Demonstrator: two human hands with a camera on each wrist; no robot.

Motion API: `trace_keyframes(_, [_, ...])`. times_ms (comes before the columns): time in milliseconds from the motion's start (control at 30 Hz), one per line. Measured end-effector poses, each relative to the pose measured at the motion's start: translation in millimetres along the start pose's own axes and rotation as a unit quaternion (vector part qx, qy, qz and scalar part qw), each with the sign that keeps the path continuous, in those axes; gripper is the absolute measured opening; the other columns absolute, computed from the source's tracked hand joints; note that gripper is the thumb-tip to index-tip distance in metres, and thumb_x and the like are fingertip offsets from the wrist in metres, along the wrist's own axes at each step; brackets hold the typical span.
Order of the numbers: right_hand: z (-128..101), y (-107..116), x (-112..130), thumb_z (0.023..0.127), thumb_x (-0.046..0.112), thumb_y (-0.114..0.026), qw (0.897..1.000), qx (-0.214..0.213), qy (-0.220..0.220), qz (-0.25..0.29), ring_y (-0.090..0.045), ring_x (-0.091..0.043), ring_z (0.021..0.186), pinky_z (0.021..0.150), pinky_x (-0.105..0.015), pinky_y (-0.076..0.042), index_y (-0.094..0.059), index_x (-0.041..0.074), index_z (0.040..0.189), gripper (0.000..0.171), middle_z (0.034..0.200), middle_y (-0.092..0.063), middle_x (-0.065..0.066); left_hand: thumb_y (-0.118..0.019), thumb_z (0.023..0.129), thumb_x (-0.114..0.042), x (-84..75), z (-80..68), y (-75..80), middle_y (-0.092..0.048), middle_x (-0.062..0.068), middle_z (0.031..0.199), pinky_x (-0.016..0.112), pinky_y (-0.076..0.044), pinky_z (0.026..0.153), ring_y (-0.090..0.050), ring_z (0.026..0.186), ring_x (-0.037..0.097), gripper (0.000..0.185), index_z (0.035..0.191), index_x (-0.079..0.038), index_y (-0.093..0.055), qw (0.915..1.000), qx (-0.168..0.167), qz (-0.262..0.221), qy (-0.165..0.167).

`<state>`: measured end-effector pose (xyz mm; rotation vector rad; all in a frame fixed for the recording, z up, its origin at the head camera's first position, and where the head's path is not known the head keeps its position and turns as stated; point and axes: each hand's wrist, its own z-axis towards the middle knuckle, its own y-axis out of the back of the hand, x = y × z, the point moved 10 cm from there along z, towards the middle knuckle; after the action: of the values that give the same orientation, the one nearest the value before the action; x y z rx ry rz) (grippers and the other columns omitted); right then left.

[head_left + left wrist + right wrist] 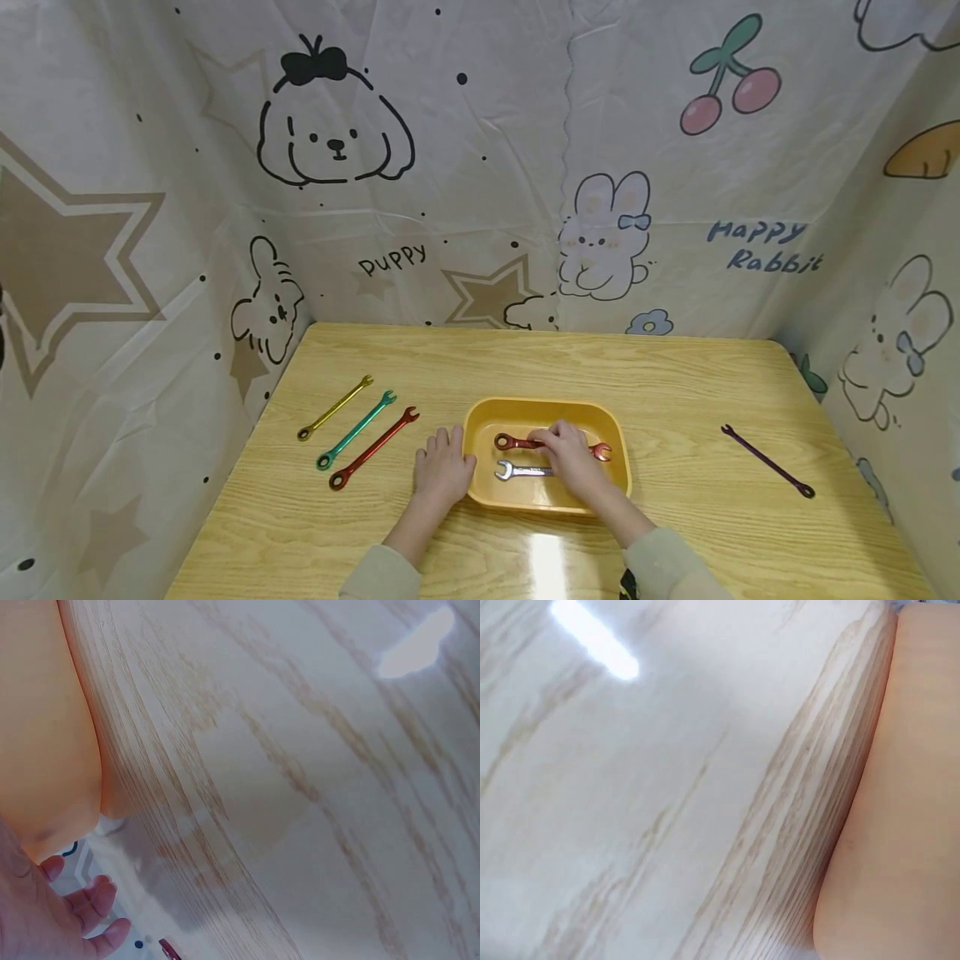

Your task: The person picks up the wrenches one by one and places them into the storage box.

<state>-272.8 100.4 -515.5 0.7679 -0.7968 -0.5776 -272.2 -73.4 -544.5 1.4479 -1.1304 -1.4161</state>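
My right hand (pixel 573 460) reaches into a yellow plastic tray (pixel 547 503) and grips the middle of a red combination wrench (pixel 512 442), whose two ends show on either side of the fingers. Just below it in the tray lies a silver wrench (pixel 525 472), its right part hidden by the hand. Against the tray's left side rests my left hand (pixel 442 471), thumb at the rim and fingers loosely extended. In the left wrist view the left hand (pixel 52 915) shows beside the tray wall (pixel 45 727). Only the tray wall (pixel 900 787) and tabletop appear in the right wrist view.
To the left lie a yellow wrench (pixel 335 408), a green wrench (pixel 356 430) and another red wrench (pixel 375 448), all slanted alike. A purple wrench (pixel 767 461) lies far right on the wood-grain table (pixel 675 375). A printed cloth (pixel 480 167) hangs behind and at both sides.
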Motion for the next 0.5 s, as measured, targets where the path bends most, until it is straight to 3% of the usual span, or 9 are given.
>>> trace_keyframes(500, [3.3, -14.6, -1.9, 0.075, 0.009, -0.071, 0.999, 0.041, -0.018, 0.012, -0.043, -0.016, 0.07, 0.068, -0.034, -0.035, -0.066, 0.015, 0.092, 0.018, 0.075, -0.046, 0.001, -0.052, 0.089, -0.03, 0.5, 0.8, -3.3, -0.042, 0.012, 0.095, 0.043, -0.036, 0.073, -0.04, 0.084, 0.027, 0.035, 0.114, -0.008, -0.04, 1.0, 0.01, 0.002, 0.001])
